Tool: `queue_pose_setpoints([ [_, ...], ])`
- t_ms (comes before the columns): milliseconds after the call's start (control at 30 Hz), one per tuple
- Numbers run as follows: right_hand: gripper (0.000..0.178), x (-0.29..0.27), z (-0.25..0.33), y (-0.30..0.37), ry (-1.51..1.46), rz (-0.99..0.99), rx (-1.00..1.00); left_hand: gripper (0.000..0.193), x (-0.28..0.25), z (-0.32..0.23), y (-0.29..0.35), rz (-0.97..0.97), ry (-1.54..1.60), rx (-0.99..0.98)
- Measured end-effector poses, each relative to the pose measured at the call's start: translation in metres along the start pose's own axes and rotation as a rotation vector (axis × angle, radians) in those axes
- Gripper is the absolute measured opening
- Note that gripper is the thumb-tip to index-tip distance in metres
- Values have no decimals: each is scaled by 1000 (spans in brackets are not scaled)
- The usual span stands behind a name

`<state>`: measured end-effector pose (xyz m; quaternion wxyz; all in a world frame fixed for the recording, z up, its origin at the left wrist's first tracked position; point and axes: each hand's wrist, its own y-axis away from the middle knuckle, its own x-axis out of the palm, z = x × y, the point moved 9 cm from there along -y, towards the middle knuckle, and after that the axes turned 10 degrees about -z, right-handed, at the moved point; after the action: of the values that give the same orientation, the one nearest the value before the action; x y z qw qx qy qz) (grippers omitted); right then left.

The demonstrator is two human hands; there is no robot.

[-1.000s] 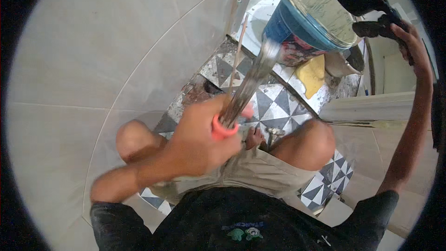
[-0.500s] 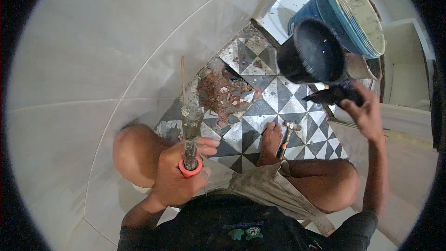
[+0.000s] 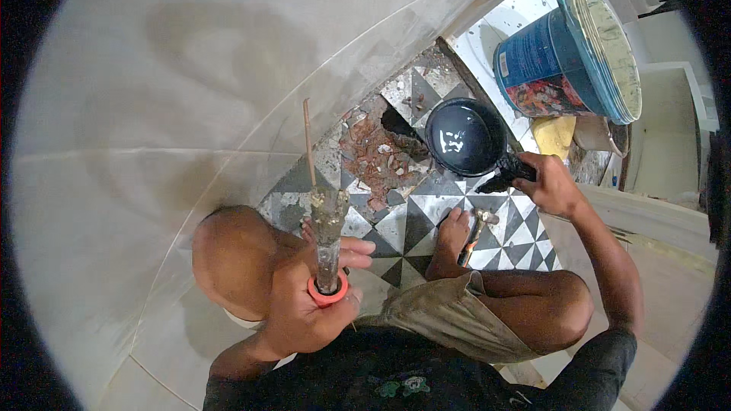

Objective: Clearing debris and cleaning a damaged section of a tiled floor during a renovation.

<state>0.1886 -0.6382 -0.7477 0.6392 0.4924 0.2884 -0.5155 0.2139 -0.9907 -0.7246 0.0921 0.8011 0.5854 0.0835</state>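
My left hand (image 3: 293,301) is closed round a dirty, chisel-like metal tool (image 3: 328,247) with a red ring at its base, pointing up. Crumbs of mortar cling to its upper end, and a thin brown stick (image 3: 309,141) rises beyond it. My right hand (image 3: 554,189) grips the dark, wrapped-looking handle of a black dipper (image 3: 461,137). Its bowl, with a shiny dark liquid surface inside, hangs over the tiles beside the broken floor patch (image 3: 377,160). That patch shows reddish rubble and tile chips, with a dark area at its right edge.
A hammer (image 3: 477,234) lies beside my bare foot (image 3: 452,240) on the black-and-white tiles (image 3: 426,217). At the upper right stands a blue bucket (image 3: 533,53) with a cream-coloured rim, near a yellow thing (image 3: 554,135). The pale wall (image 3: 190,106) rises on the left.
My right hand has brought the dipper left and down from beside the bucket toward the broken patch. My left hand still holds the chisel-like tool.
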Motion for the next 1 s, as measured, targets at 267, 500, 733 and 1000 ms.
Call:
queue_pose_setpoints([
  [267, 24, 16, 3, -23, 182, 121, -60, 27, -1, -4, 0, 50, -18, 55],
  [500, 30, 20, -3, -36, 318, 192, -17, 30, 1, 0, 0, 62, 25, -12],
  [733, 30, 21, -1, -46, 469, 250, -38, 29, 0, 1, 1, 78, -3, 3],
  [1000, 28, 20, 8, -48, 509, 277, -37, 28, 0, 2, 4, 65, 11, -50],
])
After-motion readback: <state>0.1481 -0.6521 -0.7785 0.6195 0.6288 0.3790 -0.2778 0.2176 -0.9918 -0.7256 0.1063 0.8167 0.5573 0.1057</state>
